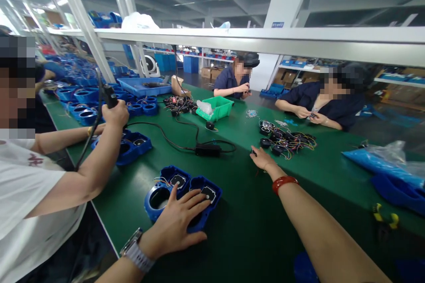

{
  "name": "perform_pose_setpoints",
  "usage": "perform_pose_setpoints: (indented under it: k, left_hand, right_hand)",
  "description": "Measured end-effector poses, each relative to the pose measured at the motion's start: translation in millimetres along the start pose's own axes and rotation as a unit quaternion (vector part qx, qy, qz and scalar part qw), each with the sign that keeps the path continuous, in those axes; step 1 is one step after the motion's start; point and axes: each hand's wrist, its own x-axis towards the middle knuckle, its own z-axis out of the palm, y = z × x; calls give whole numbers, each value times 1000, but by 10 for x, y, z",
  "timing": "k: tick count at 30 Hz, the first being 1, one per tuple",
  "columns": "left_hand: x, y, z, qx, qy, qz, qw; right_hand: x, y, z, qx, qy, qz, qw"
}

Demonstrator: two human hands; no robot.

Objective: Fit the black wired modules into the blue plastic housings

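My left hand (181, 216), a watch on its wrist, lies spread over two blue plastic housings (156, 219). Each housing has a round opening and a black plate with a pale outline; thin coloured wires stick out of the left one. The fingertips touch the black plates. My right hand (264, 159), with a red bracelet on its wrist, reaches out over the green table. Its fingers are closed on a small black part (254, 152), mostly hidden. Just beyond lies a pile of black wired parts (285, 139).
A co-worker at the left holds a black power tool (109, 96) over another blue housing (141, 141). Its cable runs to a black box (208, 150). A green bin (215, 108) stands mid-table; yellow-handled pliers (385, 219) lie at the right. Two people sit opposite.
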Motion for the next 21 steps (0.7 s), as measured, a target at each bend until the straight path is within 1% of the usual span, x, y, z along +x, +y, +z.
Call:
perform_pose_setpoints:
  k: [3,5,7,9,11,13,15,16,17,19,21]
  left_hand:
    - [9,-203,-53,30,4,-17,999]
    - [29,-346,-80,51,8,-30,998]
    - [53,-473,-97,74,14,-28,997]
    - [81,-545,-105,101,29,-10,994]
    - [127,-507,-103,131,63,15,989]
    - [215,-329,-81,143,127,36,981]
    - [367,-34,-21,108,188,47,975]
    - [471,136,27,75,196,49,976]
    - [592,304,89,37,185,44,981]
    - [866,595,248,-21,124,14,992]
    - [1147,790,431,-42,82,-33,995]
  right_hand:
    - [11,34,15,11,-13,-33,999]
    - [-70,58,27,13,-22,-71,997]
    - [-209,89,32,9,-31,-106,994]
    - [-378,131,22,-2,-31,-124,992]
    - [-548,177,-2,-21,-29,-114,993]
    - [-704,211,-33,-44,-35,-89,994]
    - [-836,217,-66,-64,-49,-70,994]
    - [-893,208,-84,-73,-57,-63,994]
    - [-942,194,-105,-80,-67,-58,993]
    - [-1021,161,-157,-95,-91,-50,990]
    - [-1084,140,-226,-111,-113,-50,986]
